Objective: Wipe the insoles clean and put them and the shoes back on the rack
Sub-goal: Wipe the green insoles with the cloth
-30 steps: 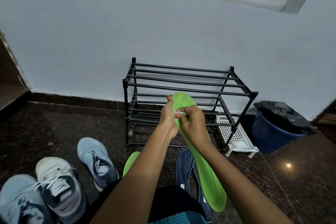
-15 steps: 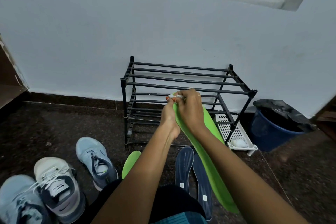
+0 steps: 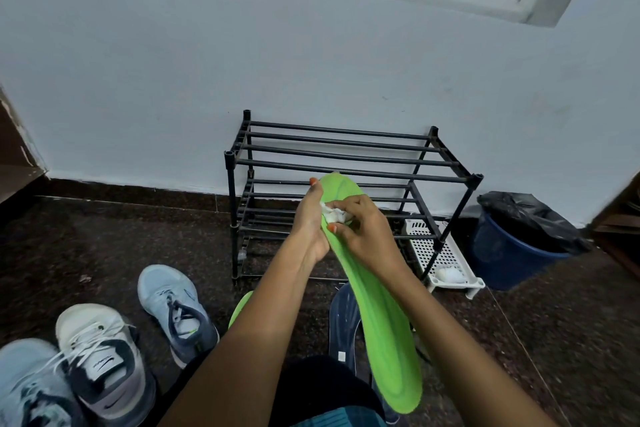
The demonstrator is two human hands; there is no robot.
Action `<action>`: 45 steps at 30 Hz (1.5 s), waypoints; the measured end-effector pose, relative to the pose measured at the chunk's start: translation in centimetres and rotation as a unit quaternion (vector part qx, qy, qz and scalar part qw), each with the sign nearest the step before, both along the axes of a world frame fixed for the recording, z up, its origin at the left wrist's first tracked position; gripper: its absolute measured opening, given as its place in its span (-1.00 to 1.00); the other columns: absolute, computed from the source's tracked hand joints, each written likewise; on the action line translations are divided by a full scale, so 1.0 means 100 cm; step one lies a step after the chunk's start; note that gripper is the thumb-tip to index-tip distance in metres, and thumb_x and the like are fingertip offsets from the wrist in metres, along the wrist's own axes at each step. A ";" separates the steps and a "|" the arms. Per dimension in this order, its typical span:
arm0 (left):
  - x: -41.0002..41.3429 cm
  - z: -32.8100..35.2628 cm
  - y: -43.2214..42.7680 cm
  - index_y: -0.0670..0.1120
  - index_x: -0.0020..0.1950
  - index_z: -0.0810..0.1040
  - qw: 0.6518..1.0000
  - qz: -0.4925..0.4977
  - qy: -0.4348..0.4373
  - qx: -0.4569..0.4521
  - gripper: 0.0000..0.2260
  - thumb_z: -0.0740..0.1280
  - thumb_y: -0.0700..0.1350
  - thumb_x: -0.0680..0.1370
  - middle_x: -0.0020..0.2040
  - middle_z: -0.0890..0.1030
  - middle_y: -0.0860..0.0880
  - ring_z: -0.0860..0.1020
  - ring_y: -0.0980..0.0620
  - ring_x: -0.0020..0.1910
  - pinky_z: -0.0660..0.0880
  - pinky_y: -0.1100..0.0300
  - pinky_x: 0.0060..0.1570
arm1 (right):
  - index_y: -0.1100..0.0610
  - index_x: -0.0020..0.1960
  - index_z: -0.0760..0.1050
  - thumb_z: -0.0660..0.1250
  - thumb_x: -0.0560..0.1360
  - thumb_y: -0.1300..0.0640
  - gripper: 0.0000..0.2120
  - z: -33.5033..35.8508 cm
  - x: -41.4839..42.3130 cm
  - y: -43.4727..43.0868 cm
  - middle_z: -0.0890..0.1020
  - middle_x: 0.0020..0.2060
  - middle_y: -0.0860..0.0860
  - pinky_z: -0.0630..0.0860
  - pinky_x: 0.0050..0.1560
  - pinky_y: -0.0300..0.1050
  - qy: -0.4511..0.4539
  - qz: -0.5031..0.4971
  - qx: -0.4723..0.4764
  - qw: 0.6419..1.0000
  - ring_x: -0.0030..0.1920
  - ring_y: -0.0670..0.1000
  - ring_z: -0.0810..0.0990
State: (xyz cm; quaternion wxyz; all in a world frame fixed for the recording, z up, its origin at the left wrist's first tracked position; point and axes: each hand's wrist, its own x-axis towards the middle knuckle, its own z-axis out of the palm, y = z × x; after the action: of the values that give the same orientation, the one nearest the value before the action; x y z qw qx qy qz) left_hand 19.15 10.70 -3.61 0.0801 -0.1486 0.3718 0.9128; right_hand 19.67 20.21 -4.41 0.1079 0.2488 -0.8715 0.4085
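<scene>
Mid-frame, the left hand grips the green insole near its toe; the heel hangs toward the lower right. The right hand pinches a white wipe against it. It looks light and floppy, so I'd hold it close to the rubbing spot. The wipe's slid down from the toe tip.

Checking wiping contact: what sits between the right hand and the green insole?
A crumpled white wipe, pinched by the right hand against the green insole, in the head view.
</scene>
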 end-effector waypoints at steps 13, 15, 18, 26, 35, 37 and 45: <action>-0.002 -0.013 0.020 -0.20 0.27 0.47 0.989 -0.013 0.120 -0.092 -0.73 0.11 -0.30 0.62 -0.05 0.62 -0.12 0.59 0.01 -0.12 0.56 0.22 -0.15 | 0.34 0.02 0.53 0.31 0.47 0.31 -0.85 0.000 -0.026 0.010 0.52 -0.10 0.16 0.30 -0.12 -0.32 0.077 -0.158 -0.079 0.981 -0.12 0.02 0.47; -0.001 -0.010 0.021 -0.18 0.27 0.47 0.988 0.008 0.125 -0.092 -0.72 0.06 -0.28 0.63 -0.04 0.61 -0.13 0.60 0.00 -0.11 0.56 0.20 -0.13 | 0.34 -0.01 0.53 0.33 0.46 0.31 -0.87 0.003 -0.029 0.008 0.47 -0.13 0.09 0.25 -0.15 -0.34 0.098 -0.154 -0.074 0.980 -0.13 -0.02 0.42; -0.004 -0.006 0.022 -0.10 0.21 0.46 0.986 0.047 0.135 -0.090 -0.74 0.04 -0.26 0.64 -0.03 0.60 -0.10 0.58 0.01 -0.10 0.53 0.19 -0.07 | 0.34 -0.02 0.53 0.35 0.44 0.31 -0.86 0.010 -0.033 0.001 0.46 -0.14 0.08 0.24 -0.21 -0.40 0.123 -0.140 -0.072 0.980 -0.15 -0.02 0.41; -0.019 -0.010 0.007 -0.11 -0.03 0.53 0.980 0.116 0.122 -0.108 -0.85 0.18 -0.25 0.60 -0.16 0.59 -0.12 0.56 0.02 -0.25 0.52 0.18 -0.20 | 0.28 0.11 0.52 0.34 0.45 0.34 -0.76 0.003 -0.039 -0.005 0.58 -0.06 0.15 0.38 -0.10 -0.32 0.145 -0.107 -0.102 0.978 -0.12 -0.03 0.49; -0.027 -0.014 0.001 -0.18 -0.05 0.56 0.968 0.143 0.101 -0.179 -0.79 0.14 -0.25 0.62 -0.10 0.59 -0.14 0.56 -0.06 -0.07 0.49 0.13 0.04 | 0.34 -0.01 0.57 0.32 0.47 0.32 -0.86 -0.019 -0.041 -0.013 0.55 -0.13 0.19 0.46 -0.17 -0.17 0.158 -0.073 -0.003 0.985 -0.17 0.08 0.55; -0.027 -0.016 0.001 -0.20 0.06 0.55 0.963 0.133 0.110 -0.207 -0.79 0.12 -0.24 0.63 0.01 0.59 -0.17 0.54 -0.12 0.10 0.44 0.04 0.21 | 0.33 -0.01 0.58 0.31 0.48 0.31 -0.87 -0.015 -0.045 -0.013 0.55 -0.14 0.19 0.46 -0.18 -0.15 0.164 -0.076 0.005 0.983 -0.18 0.09 0.55; -0.024 -0.015 0.009 -0.15 0.05 0.55 0.954 0.118 0.111 -0.251 -0.79 0.11 -0.25 0.63 0.03 0.59 -0.14 0.51 -0.02 0.08 0.40 0.09 0.21 | 0.30 -0.05 0.59 0.33 0.46 0.31 -0.89 0.005 -0.061 -0.019 0.59 -0.18 0.18 0.40 -0.14 -0.22 0.147 -0.110 -0.063 0.981 -0.16 0.10 0.55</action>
State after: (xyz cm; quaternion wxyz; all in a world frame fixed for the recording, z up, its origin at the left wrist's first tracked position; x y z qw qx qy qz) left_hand 16.77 11.57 -5.12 -0.1095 -0.1043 0.5752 0.8039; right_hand 13.55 18.35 -3.96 0.2946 0.2018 -0.8404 0.4076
